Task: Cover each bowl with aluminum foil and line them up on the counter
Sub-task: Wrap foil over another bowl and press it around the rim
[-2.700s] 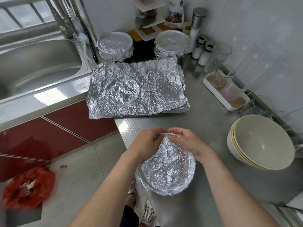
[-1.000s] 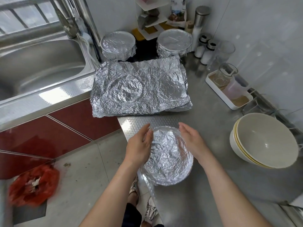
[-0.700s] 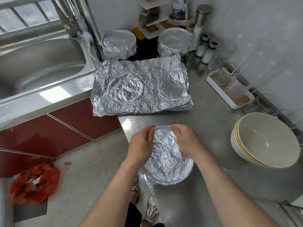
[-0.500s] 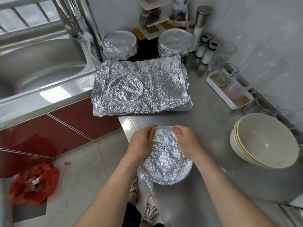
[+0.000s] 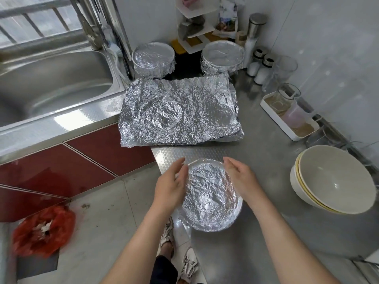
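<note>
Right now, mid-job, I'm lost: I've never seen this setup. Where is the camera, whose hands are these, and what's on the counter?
No machine here: one wide-angle camera on a person's head looks down at their own bare hands. The left hand and right hand are open, either side of the near foil-covered bowl at the front edge of the steel counter; neither grips anything. Beyond it lies a stack of crumpled foil sheets, then the back-left covered bowl and back-right covered bowl. At the right sits a stack of uncovered white bowls, not yet wrapped. The sink is at the left.
</note>
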The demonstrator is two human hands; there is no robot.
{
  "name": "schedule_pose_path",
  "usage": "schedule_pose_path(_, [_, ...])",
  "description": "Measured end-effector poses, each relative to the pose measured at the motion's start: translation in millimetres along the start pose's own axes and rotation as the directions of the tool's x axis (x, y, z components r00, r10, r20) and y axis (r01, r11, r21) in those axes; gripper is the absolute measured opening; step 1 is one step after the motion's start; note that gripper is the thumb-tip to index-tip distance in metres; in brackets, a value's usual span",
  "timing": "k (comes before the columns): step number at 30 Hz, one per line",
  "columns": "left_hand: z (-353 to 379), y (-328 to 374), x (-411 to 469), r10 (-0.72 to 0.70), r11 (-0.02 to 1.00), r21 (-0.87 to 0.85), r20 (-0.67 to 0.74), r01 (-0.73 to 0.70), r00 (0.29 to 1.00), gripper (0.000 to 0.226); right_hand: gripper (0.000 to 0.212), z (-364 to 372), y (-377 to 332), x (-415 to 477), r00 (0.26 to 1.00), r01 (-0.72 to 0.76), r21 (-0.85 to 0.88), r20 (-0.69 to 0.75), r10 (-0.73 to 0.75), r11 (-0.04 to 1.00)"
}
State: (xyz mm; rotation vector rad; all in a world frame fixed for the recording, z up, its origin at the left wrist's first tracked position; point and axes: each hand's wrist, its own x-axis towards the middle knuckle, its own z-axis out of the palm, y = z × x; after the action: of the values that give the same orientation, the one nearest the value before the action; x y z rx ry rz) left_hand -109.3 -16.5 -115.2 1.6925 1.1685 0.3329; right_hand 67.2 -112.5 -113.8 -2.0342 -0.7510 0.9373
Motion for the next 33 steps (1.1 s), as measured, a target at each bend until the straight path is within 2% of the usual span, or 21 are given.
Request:
schedule_pose_path(2, [7, -5, -14, -0.105, 0.975, -0.201, -0.044, 0.094, 0.993, 0.036, 0.032, 3, 0, 1, 1.0, 0.005, -0.011, 0.01, -0.005, 1.0])
schedule_pose_path(4, [16, -3, -20, -0.16, 0.955, -0.27, -0.109, 0.126, 0.981, 0.03, 0.04, 9, 1, 1, 1.0, -0.015, -0.028, -0.016, 0.015, 0.999])
schedule_pose_path(8, [21, 2, -15, -0.122, 0.977, -0.194, -0.155, 0.091, 0.98, 0.043, 0.048, 15, 3, -3, 0.995, -0.023, -0.04, -0.1, 0.019, 0.999])
schedule_pose_path(13, [14, 8, -5, -0.107, 0.973, -0.209, -0.054, 0.094, 0.993, 0.04, 0.049, 16, 3, -9, 0.986, -0.038, -0.004, -0.164, 0.037, 0.999])
schedule_pose_path(16, [6, 10, 3, -0.102, 0.979, -0.172, 0.043, 0.108, 0.994, 0.027, 0.049, 16, 2, -12, 0.978, -0.064, 0.083, -0.192, 0.079, 0.994])
schedule_pose_path(17, [3, 9, 3, -0.095, 0.98, -0.171, 0.041, 0.1, 0.995, 0.034, 0.048, 17, 3, -12, 0.972, -0.08, 0.115, -0.213, 0.104, 0.99])
schedule_pose_path(20, [-4, 3, -5, -0.077, 0.988, -0.14, -0.124, 0.06, 0.989, 0.045, 0.047, 18, 7, -14, 0.946, -0.117, 0.176, -0.279, 0.164, 0.977])
schedule_pose_path(23, [-3, -12, -24, -0.111, 0.994, -0.033, -0.202, 0.106, 0.973, 0.052, 0.035, 14, 6, -12, 0.935, -0.081, 0.089, -0.339, 0.107, 0.993])
schedule_pose_path(24, [-1, -15, -29, -0.15, 0.989, -0.025, -0.194, 0.148, 0.969, 0.056, 0.031, 11, 1, -11, 0.939, -0.072, 0.052, -0.332, 0.085, 0.996])
schedule_pose_path(26, [3, -18, -36, -0.28, 0.959, -0.093, -0.15, 0.268, 0.948, 0.068, 0.039, 4, -10, -5, 0.967, -0.043, -0.003, -0.251, 0.041, 0.999])
schedule_pose_path(28, [8, -19, -38, -0.407, 0.886, -0.275, -0.073, 0.374, 0.911, 0.071, 0.044, 0, -18, 3, 0.993, 0.014, -0.072, -0.117, -0.023, 0.997])
schedule_pose_path(31, [13, -13, -36, -0.476, 0.761, -0.497, 0.008, 0.416, 0.879, 0.08, 0.04, 1, -25, 11, 0.998, 0.056, -0.102, 0.005, -0.056, 0.993])
schedule_pose_path(33, [16, -4, -32, -0.459, 0.736, -0.559, 0.001, 0.381, 0.888, 0.067, 0.036, 3, -24, 12, 0.998, 0.061, -0.093, -0.01, -0.062, 0.994])
